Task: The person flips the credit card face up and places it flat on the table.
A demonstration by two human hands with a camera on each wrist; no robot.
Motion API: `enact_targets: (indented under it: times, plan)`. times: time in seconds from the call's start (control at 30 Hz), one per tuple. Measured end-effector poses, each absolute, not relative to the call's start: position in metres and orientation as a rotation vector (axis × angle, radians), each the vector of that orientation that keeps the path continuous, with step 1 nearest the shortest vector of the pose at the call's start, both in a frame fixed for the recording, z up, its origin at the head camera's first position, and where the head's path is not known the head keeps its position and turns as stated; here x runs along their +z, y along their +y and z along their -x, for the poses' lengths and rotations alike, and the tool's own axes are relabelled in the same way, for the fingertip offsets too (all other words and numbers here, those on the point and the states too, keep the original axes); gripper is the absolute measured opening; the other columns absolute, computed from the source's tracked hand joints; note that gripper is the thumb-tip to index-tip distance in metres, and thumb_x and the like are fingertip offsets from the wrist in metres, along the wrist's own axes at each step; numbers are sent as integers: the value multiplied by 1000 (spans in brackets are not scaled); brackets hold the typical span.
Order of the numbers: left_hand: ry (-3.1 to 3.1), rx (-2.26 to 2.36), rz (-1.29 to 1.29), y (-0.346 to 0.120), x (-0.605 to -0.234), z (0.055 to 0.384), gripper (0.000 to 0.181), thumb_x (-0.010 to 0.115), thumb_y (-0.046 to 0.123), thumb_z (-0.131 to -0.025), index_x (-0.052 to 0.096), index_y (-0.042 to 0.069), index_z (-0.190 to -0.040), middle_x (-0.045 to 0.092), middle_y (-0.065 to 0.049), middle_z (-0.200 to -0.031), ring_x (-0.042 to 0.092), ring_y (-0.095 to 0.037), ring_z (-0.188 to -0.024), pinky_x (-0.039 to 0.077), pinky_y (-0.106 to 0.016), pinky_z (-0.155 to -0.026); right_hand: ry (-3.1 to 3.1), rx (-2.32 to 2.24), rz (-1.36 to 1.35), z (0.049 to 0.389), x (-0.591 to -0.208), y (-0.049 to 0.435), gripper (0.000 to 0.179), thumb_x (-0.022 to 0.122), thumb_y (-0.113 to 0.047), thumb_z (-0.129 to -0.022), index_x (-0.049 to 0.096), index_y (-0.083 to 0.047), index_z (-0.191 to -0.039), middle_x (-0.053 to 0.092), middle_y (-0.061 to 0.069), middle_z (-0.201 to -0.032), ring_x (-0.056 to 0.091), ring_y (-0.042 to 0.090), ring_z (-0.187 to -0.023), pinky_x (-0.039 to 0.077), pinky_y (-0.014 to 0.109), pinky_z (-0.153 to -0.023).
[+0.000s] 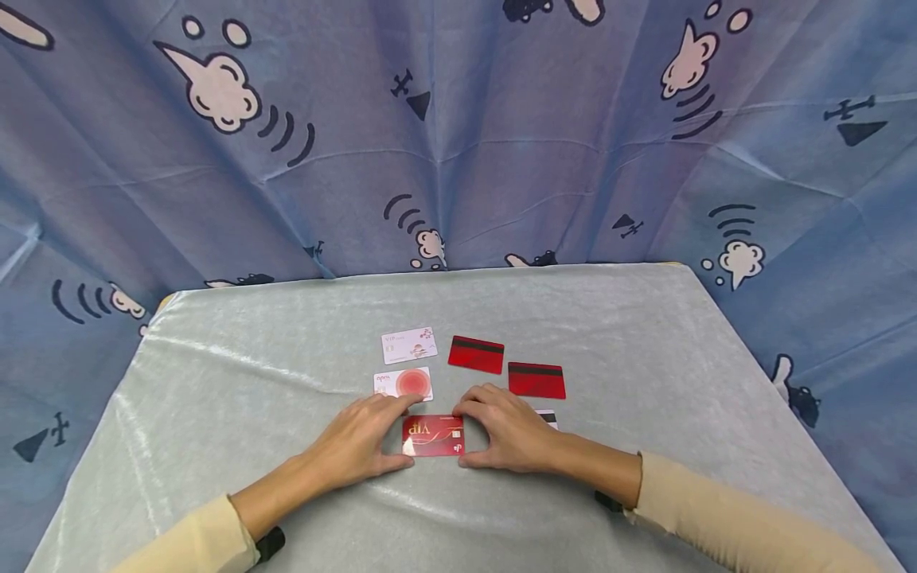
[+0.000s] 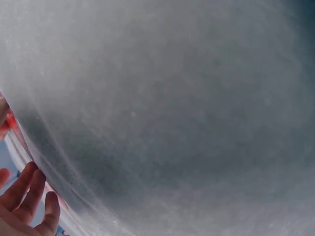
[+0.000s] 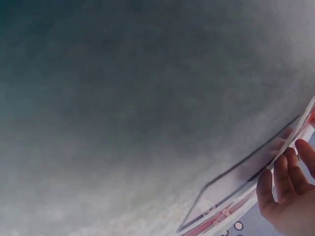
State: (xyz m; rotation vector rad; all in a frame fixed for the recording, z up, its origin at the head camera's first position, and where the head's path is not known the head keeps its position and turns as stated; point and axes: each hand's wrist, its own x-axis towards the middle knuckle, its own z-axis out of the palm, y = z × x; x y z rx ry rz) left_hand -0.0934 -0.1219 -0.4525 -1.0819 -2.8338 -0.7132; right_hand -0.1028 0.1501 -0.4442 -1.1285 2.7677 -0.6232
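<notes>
A red VIP card lies near the front of the table, its lettering upside down to me. My left hand holds its left end, thumb at the near corner and forefinger at the far edge. Gripping the right end by its near and far edges is my right hand. Just beyond the left fingertips lies a white card with a red circle. A white card with a black stripe is partly hidden behind the right hand. Only fingers of the left hand and right hand show in the wrist views.
Farther back lies a pale VIP card. Two red cards with black stripes, one at centre and another to its right, lie face down. A grey-green cloth covers the table, with a blue patterned curtain behind.
</notes>
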Motion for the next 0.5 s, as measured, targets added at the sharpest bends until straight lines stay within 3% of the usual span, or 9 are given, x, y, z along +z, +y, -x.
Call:
enact_targets:
  times: [0.27, 0.5]
  plan:
    - [-2811, -724, 1104, -118, -451, 94, 78, 89, 39, -71, 55, 14, -136, 68, 0, -116, 64, -16, -103, 48, -43, -97, 2666, -656, 1137, 107, -434, 161, 63, 85, -41, -76, 64, -14, -129, 62, -4, -121, 54, 11, -114, 49, 36, -97]
    - [-2740, -787, 1140, -105, -446, 96, 75, 88, 37, -72, 56, 10, -134, 69, 0, -114, 64, -13, -98, 51, -39, -90, 2665, -668, 1140, 105, -425, 178, 62, 85, -38, -77, 64, -11, -130, 62, -4, -122, 56, 12, -113, 48, 40, -97]
